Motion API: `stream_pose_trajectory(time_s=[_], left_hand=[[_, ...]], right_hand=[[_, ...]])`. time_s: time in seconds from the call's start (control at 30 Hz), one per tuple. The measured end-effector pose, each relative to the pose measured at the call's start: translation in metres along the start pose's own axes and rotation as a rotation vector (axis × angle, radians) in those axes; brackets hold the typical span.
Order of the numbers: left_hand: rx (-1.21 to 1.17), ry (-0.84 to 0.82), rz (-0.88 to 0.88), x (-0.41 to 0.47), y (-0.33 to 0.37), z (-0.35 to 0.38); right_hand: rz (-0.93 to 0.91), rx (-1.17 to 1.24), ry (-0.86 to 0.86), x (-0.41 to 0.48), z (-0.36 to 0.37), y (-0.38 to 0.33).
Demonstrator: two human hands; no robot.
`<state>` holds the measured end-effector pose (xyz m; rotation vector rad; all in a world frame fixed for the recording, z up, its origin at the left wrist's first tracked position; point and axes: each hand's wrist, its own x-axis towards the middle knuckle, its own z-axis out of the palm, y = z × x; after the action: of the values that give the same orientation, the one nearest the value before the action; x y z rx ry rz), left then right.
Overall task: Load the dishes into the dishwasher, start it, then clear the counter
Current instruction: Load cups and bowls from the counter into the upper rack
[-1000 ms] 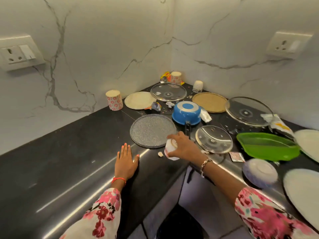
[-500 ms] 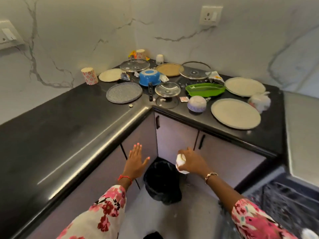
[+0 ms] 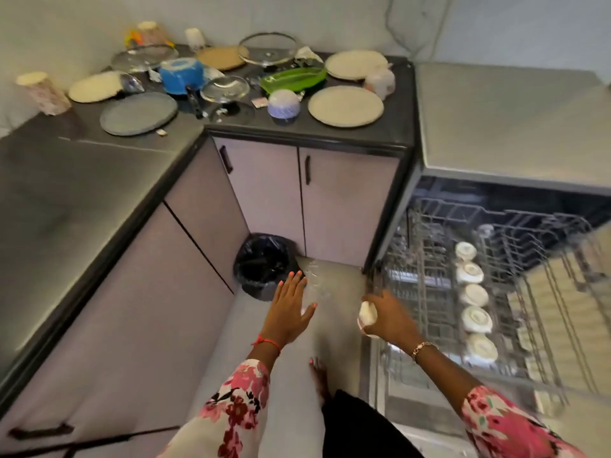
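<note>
My right hand (image 3: pixel 390 317) grips a small white cup (image 3: pixel 367 315) just left of the open dishwasher's pulled-out rack (image 3: pixel 429 279). Several small white bowls (image 3: pixel 474 297) stand in a row in that rack. My left hand (image 3: pixel 289 307) hangs open with spread fingers above the floor, near the black-lined bin (image 3: pixel 263 264). On the black counter (image 3: pixel 390 127) lie beige plates (image 3: pixel 345 105), a grey plate (image 3: pixel 139 113), glass lids (image 3: pixel 267 47), a blue pot (image 3: pixel 180 74), a green tray (image 3: pixel 292 79) and an upturned purple bowl (image 3: pixel 283 102).
A patterned paper cup (image 3: pixel 43 90) stands at the counter's left, two more cups and wrappers at the back corner. Cabinet doors (image 3: pixel 344 200) close off the corner behind the bin. The dishwasher's grey top (image 3: pixel 509 120) is to the right. My bare foot (image 3: pixel 319 378) is on the floor.
I turned from the counter toward the dishwasher. My right hand carried the white cup down and right to the rack's edge; my left hand left the counter edge and now hangs near the bin.
</note>
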<state>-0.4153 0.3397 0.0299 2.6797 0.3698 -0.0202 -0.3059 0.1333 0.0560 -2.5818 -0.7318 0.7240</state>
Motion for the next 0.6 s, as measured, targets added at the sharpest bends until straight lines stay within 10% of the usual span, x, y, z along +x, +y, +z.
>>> stream_pose_trajectory(time_s=[0.6], left_hand=[[0.051, -0.153, 0.269, -0.016, 0.155, 0.072]], right_hand=[[0.245, 0.132, 0.171, -0.130, -0.035, 0.142]])
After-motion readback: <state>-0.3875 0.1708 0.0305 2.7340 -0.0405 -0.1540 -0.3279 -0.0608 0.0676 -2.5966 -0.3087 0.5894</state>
